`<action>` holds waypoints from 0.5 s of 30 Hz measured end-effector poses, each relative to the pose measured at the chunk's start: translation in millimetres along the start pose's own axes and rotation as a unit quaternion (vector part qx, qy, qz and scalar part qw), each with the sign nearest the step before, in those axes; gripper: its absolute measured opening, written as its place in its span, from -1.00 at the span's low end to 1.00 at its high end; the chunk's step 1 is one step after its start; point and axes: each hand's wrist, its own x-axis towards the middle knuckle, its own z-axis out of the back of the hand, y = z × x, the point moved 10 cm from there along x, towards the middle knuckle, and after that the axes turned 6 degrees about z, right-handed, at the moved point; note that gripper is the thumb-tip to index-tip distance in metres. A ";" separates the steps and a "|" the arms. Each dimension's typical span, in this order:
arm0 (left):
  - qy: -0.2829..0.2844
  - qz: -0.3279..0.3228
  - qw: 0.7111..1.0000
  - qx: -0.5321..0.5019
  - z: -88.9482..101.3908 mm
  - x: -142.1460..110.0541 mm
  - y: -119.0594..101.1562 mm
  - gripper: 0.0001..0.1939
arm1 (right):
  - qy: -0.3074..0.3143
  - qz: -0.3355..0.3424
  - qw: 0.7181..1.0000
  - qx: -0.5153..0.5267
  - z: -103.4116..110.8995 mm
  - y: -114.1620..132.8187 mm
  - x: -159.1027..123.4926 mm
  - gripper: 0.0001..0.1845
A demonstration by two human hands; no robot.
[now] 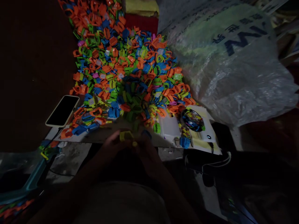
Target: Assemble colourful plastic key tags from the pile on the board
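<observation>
Dim light blurs both hands at the table's near edge. My left hand (114,143) is closed around a yellow plastic toy watch (125,135). Close against it, my right hand (145,147) has its fingers bent inward, and a small yellow piece (135,143) shows at its fingertips. Something blue (146,134) appears at the back of the right fingers; whether it is held or lies on the table I cannot tell. Beyond the hands spreads a large heap of orange, green, blue and yellow toy watches (112,67), partly in shadow.
A phone (63,110) lies at left with a cable. On the right are a clear plastic box (170,126), a round bowl of small colourful parts (192,120), a white device (207,136) with a cable, and a black object (223,137). A big plastic bag (235,77) bulges behind them.
</observation>
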 end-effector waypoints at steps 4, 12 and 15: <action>-0.005 -0.009 1.000 -0.008 -4.2 -10.3 -9.5 -0.40 | -0.002 -0.041 0.996 0.075 -21.3 -4.1 -12.2 -0.71; -0.057 -0.061 0.990 0.117 -1.8 -15.3 -27.0 -0.55 | -0.111 0.026 0.988 -0.103 19.7 8.0 -6.4 -0.74; -0.059 -0.068 0.986 0.143 1.8 -11.2 -22.8 -0.57 | -0.141 0.012 0.988 -0.064 33.8 0.4 0.4 -0.73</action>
